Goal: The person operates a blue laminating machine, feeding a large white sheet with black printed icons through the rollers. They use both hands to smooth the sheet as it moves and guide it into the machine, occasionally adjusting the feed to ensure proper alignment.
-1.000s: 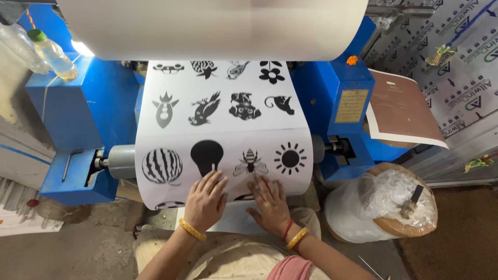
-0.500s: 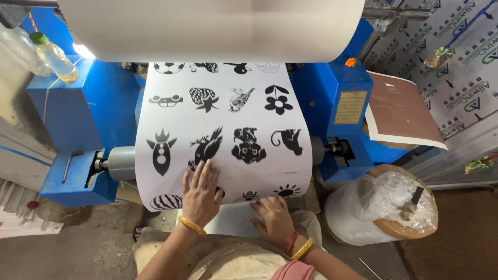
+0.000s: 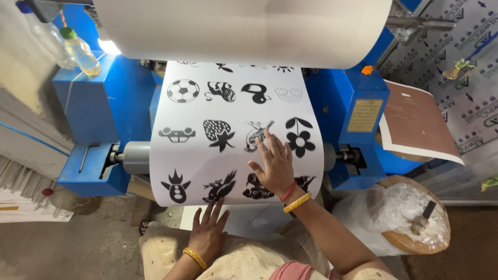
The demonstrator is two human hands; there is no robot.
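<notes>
While the printed white sheet (image 3: pixel 228 129) hangs lengthwise from the big roll (image 3: pixel 244 26) down over the roller (image 3: pixel 136 157), the right hand (image 3: pixel 275 166) lies open and flat on it, and the left hand (image 3: pixel 208 233), open, reaches for its lower edge.

Two hands (image 3: pixel 275 166), two plastic bottles (image 3: pixel 80 50), one printed sheet (image 3: pixel 228 109), two yellow bangles (image 3: pixel 296 203).
</notes>
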